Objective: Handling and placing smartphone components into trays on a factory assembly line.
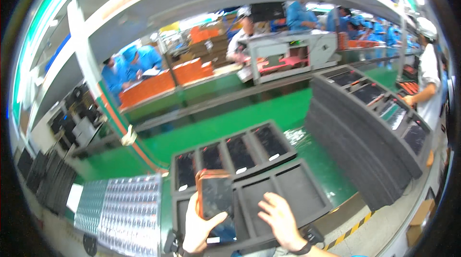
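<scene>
My left hand (198, 226) grips a flat tablet-like device (217, 199) by its left side, thumb across its face. The device has a dark glossy front and an orange edge, and stands tilted over the near black foam tray (314, 180). My right hand (279, 218) hovers over that tray with fingers spread and nothing in them. Bare compartments show in the tray near my right hand; the device and my left hand hide part of its left side. Just beyond, another black foam tray (287, 155) holds several dark flat panels, each in its own compartment.
Left of the trays lies a clear plastic tray (129, 209) with rows of small cells. A tall stack of black foam trays (357, 137) rises at the right, beside a person in white (429, 72). A grey machine (293, 58) stands across the green bench (221, 110).
</scene>
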Demonstrator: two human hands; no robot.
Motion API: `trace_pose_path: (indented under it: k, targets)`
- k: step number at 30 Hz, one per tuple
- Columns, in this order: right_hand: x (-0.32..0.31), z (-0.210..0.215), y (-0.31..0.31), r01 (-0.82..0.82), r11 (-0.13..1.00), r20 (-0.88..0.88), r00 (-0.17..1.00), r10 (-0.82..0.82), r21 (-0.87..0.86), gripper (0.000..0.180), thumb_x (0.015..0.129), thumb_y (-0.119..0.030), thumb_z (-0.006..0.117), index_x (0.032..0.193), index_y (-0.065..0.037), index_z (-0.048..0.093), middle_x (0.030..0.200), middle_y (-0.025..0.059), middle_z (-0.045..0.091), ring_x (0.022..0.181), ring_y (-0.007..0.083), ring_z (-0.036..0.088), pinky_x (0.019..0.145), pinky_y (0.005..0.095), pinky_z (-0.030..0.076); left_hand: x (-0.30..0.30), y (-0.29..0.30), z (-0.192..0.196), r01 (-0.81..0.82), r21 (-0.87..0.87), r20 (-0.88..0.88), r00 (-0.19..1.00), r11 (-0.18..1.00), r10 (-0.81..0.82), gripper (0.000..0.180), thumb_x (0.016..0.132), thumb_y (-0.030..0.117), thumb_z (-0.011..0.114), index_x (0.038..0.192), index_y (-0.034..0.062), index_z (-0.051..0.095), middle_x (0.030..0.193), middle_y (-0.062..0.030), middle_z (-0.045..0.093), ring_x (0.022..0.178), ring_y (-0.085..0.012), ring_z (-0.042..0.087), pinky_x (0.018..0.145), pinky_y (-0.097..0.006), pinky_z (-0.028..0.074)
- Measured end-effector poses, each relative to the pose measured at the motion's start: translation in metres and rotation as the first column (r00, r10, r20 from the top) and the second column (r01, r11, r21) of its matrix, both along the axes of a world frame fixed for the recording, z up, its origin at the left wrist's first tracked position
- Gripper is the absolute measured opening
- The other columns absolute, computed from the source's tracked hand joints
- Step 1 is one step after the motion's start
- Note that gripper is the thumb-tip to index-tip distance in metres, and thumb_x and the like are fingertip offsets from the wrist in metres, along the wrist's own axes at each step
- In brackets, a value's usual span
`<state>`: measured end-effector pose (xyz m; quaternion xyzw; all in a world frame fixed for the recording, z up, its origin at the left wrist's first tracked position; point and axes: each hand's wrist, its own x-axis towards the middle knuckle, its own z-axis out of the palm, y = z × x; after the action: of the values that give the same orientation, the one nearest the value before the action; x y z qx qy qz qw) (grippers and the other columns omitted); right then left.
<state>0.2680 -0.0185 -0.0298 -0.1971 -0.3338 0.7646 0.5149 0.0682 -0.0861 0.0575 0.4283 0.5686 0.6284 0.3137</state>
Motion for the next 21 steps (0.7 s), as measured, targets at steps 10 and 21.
trace_pose_path:
  k: [10,21]
  targets:
    - [0.01,0.008,0.015,0.018,0.987,0.211,0.976,-0.052,0.161,0.045,0.104,-0.032,0.045,0.139,-0.005,0.041,0.146,0.0163,0.046,0.136,0.0265,0.044,0.11,0.0386,0.036,-0.006,0.015,0.016,0.398,-0.583,-0.637,0.317,0.708,-0.703,0.06,0.084,0.01,0.062,0.141,0.0096,0.041,0.122,-0.0168,0.064,0.101,-0.0365,0.066,0.085,-0.042,0.056]
    - [-0.028,0.038,-0.021,-0.146,0.836,0.523,0.832,-0.186,0.53,0.055,0.101,-0.036,0.048,0.141,0.001,0.039,0.142,0.016,0.044,0.134,0.0268,0.041,0.115,0.0401,0.027,-0.024,-0.022,-0.021,0.141,-0.189,-0.874,0.426,0.972,-0.232,0.072,0.078,0.037,0.077,0.137,0.0052,0.049,0.129,-0.0129,0.059,0.12,-0.0314,0.055,0.101,-0.041,0.045]
